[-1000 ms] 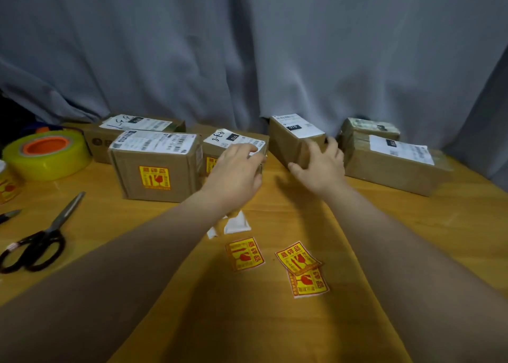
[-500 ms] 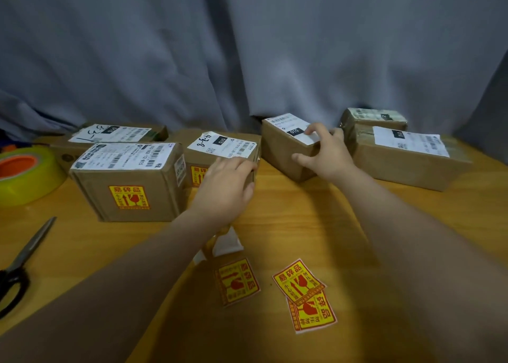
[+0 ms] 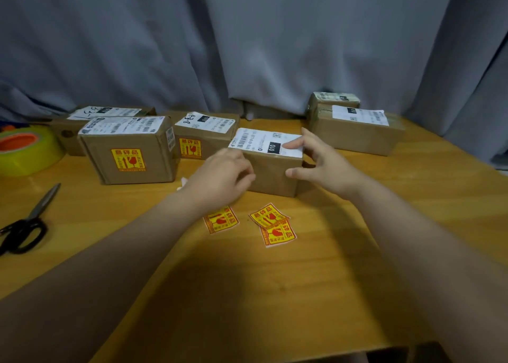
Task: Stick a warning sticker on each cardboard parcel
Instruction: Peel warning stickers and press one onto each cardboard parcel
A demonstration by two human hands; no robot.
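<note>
A small plain cardboard parcel (image 3: 272,175) with a white shipping label on top stands in the middle of the wooden table. My right hand (image 3: 321,164) grips its right end, fingers on the label and thumb on the front face. My left hand (image 3: 222,175) curls against its left front corner. Three yellow-and-red warning stickers lie loose in front: one sticker (image 3: 221,219) on the left, and an overlapping pair (image 3: 268,215), (image 3: 279,234). Two parcels to the left, a big one (image 3: 129,156) and a smaller one (image 3: 203,139), carry a warning sticker on the front.
Two parcels (image 3: 354,134), (image 3: 332,100) without a visible warning sticker stand at the back right, and another (image 3: 110,113) at the back left. A yellow tape roll (image 3: 24,150) and scissors (image 3: 24,225) lie at the left. White backing scraps (image 3: 182,182) lie behind my left wrist. A grey curtain hangs behind.
My right hand has pulled the small parcel from the back row toward me and turned it square. My left hand left the stickered parcel and came to this parcel's left corner.
</note>
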